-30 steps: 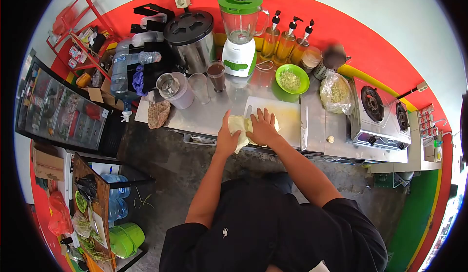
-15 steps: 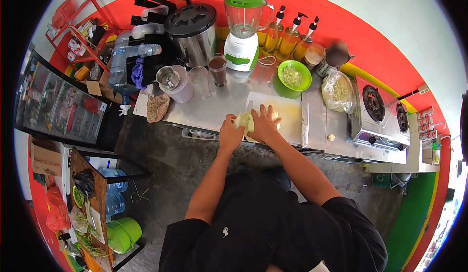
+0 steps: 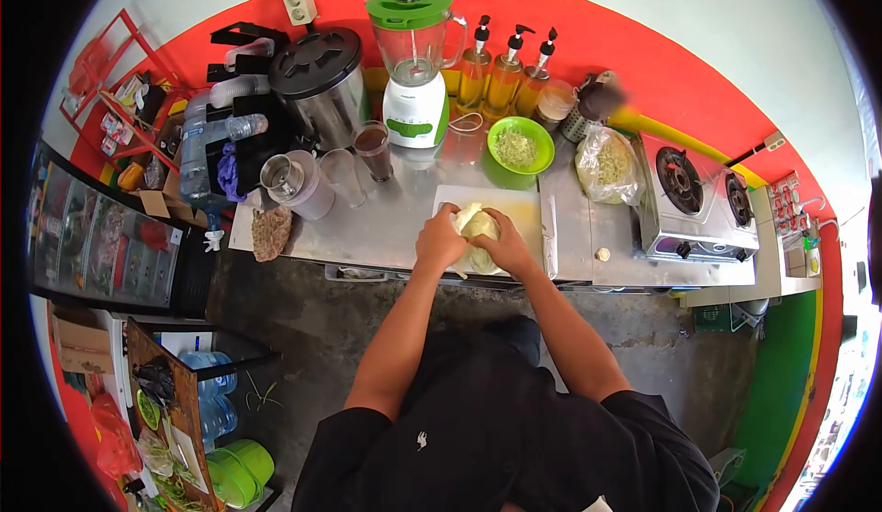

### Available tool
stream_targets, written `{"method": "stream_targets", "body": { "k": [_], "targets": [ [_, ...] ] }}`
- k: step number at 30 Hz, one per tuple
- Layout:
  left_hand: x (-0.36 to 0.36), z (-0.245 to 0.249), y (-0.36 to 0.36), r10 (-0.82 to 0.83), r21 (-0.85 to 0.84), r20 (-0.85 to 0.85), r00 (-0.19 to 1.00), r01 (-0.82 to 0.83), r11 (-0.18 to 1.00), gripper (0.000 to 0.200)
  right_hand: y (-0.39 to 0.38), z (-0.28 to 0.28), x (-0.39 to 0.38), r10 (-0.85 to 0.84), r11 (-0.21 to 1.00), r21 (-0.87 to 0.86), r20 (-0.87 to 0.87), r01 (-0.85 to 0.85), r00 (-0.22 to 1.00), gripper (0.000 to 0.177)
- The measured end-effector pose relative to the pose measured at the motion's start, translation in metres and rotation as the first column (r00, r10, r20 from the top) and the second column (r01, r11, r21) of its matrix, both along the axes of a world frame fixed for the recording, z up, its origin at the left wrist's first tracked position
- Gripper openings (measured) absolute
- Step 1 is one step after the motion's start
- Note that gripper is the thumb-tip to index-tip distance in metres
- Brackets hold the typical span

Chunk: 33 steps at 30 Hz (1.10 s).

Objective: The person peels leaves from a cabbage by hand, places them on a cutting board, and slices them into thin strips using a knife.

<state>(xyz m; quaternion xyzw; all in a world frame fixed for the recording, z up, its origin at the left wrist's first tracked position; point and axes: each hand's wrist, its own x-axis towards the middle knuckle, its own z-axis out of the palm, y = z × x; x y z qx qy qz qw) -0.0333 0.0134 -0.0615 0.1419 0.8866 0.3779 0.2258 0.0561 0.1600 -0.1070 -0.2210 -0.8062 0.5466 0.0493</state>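
Pale green cabbage sits between my two hands over the white cutting board, near the counter's front edge. My left hand is wrapped round its left side, by a pale leaf that sticks up. On the right side my right hand curves round the cabbage, fingers against it. Behind the board stands a green bowl of shredded cabbage. Loose pale pieces lie below the cabbage on the board.
At the back are a blender, a steel container and pump bottles. Two tall cups stand left of the board. Rightward are a plastic bag of shreds, a small pale piece and a gas stove.
The view has shifted, so the counter things appear further left. My right hand was spread flat over the cabbage; now it cups its right side, and the cabbage shows more between my hands.
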Motion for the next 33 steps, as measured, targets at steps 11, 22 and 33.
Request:
{"method": "stream_targets", "body": {
  "k": [11, 22, 33],
  "targets": [
    [-0.010, -0.042, 0.005, -0.057, 0.148, -0.041, 0.998, 0.063, 0.987, 0.043, 0.010, -0.001, -0.001, -0.004, 0.980, -0.199, -0.028, -0.001, 1.000, 0.071],
    [0.028, -0.031, 0.015, 0.275, 0.290, -0.236, 0.932, -0.202, 0.935, 0.029, 0.001, -0.007, -0.026, -0.276, 0.872, -0.401, 0.072, 0.281, 0.959, 0.059],
    [0.043, 0.007, 0.023, 0.385, 0.321, -0.349, 0.854, -0.277, 0.905, 0.034, 0.014, -0.001, -0.066, -0.454, 0.812, -0.233, 0.323, 0.535, 0.830, 0.049]
  ]
}}
